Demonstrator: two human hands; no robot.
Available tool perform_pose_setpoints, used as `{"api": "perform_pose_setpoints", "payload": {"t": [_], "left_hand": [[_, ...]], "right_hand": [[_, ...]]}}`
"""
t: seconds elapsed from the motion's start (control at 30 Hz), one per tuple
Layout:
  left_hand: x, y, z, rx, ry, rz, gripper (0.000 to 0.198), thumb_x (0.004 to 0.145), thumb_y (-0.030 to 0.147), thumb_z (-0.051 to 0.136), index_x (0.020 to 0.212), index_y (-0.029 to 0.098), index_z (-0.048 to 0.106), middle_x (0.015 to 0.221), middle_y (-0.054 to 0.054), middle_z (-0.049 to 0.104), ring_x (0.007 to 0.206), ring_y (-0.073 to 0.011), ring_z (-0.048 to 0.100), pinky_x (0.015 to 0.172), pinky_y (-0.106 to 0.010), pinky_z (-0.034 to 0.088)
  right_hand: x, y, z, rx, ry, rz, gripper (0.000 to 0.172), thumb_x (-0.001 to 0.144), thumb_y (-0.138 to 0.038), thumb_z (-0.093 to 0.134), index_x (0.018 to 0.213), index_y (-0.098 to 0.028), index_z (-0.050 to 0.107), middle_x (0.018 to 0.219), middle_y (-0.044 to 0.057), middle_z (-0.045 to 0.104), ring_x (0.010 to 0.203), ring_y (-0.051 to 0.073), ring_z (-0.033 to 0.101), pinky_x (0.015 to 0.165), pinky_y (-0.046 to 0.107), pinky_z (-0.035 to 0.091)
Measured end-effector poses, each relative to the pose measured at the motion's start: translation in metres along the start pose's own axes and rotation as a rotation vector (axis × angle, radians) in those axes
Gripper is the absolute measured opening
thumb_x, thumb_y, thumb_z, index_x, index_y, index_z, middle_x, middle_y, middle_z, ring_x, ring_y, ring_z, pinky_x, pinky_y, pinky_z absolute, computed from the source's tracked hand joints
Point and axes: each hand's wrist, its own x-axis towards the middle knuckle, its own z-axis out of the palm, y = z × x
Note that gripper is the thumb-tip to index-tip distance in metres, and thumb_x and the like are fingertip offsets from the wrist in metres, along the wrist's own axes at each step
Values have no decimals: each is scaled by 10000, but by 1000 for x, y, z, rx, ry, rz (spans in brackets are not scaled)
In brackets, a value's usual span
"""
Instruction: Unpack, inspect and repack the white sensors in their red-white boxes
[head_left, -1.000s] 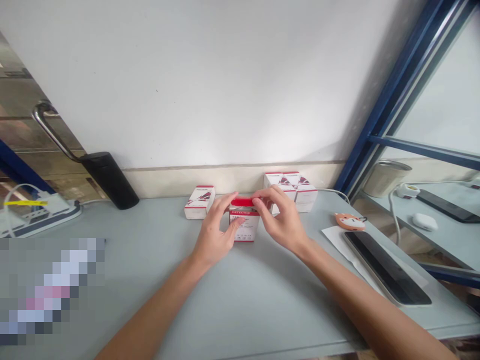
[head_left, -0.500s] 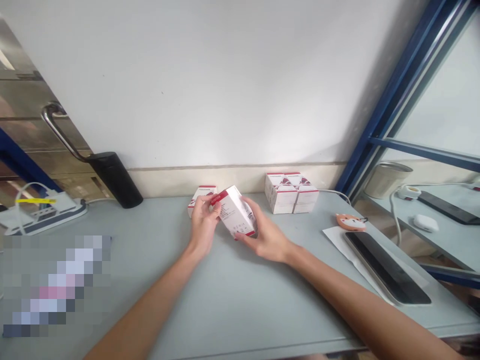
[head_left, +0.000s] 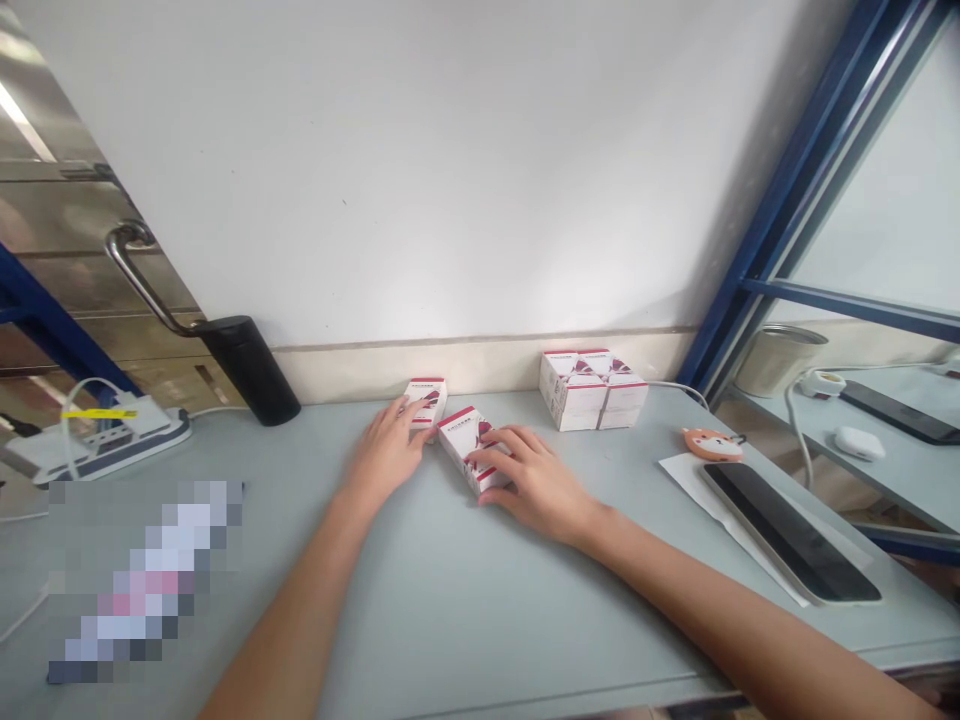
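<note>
Lightly, right hand [head_left: 536, 487] on glossy carton [head_left: 456, 438]

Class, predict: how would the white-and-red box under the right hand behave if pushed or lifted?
The white-and-red cardboard box is probably light and stiff, given its crisp square edges. Lying flat on the grey table, it would likely slide under the right hand rather than roll.

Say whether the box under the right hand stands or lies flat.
Lying flat: the white-and-red box shows its broad face up beneath the right hand.
</note>
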Motion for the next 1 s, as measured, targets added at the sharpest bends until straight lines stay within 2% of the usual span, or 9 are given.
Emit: {"api": "perform_pose_setpoints", "payload": {"t": [0.1,0.23,0.47,0.6,0.67,0.73,0.83,0.93,1.0], "left_hand": [[-1,5,-5,7,-41,-70,479,1008,341,498,1478,332,593,1540,-90,572,1278,-350,625,970,-459,548],[-1,5,-8,29,-39,-94,473,990,334,538,1455,303,617,1517,-119,587,1287,-375,623,1002,-497,539],[-3,-35,-1,-74,-44,33,627,953,311,643,1559,354,487,1661,-100,420,1353,-315,621,1051,-418,541],[-2,-38,-2,-45,-59,-40,665,946,353,679,1575,343,467,1695,-126,359,1452,-360,531,1149,-505,477],[-1,-35,-1,0,-48,-26,645,957,360,670,1574,323,484,1692,-137,363,1504,-376,461,1192,-542,429],[0,-34,0,44,-24,22,605,971,364,654,1557,304,520,1691,-136,378,1547,-386,389,1221,-566,389],[2,-35,1,86,13,113,515,982,360,632,1494,310,603,1679,-84,438,1590,-397,300,1251,-600,339],[4,-36,1,89,32,143,444,1001,322,583,1440,339,648,1612,-28,544,1567,-365,364,1243,-592,364],[4,-33,1,77,40,121,433,1000,287,563,1417,338,665,1598,-19,561,1526,-341,443,1221,-571,412]], "right_hand": [[7,-1,13,-47,20,94,428,925,-408,798,1335,-323,709,1380,90,690,1237,300,622,961,461,605],[36,1,33,-151,-21,159,453,924,-518,770,1344,-356,718,1351,89,693,1193,320,609,831,429,633],[105,-6,66,-233,-92,213,413,1004,-491,663,1374,-308,680,1341,116,653,1283,332,526,877,404,617],[116,-6,81,-240,-84,204,433,1040,-498,589,1423,-302,643,1369,144,630,1310,346,496,882,420,613],[114,-3,83,-219,-68,215,433,1054,-475,567,1453,-318,627,1407,132,627,1309,344,508,893,429,614],[110,1,81,-175,-54,209,407,1070,-430,543,1450,-321,638,1425,112,639,1310,328,533,957,444,600],[95,9,67,-63,-73,101,429,1065,-229,507,1477,-289,615,1515,89,605,1379,272,545,1093,433,544],[71,18,39,11,-73,-42,627,982,-90,522,1576,-289,490,1672,84,437,1485,232,486,1138,413,519],[54,27,15,-83,15,-94,626,955,-79,531,1545,-288,525,1677,89,423,1544,270,412,1213,490,447]]}}
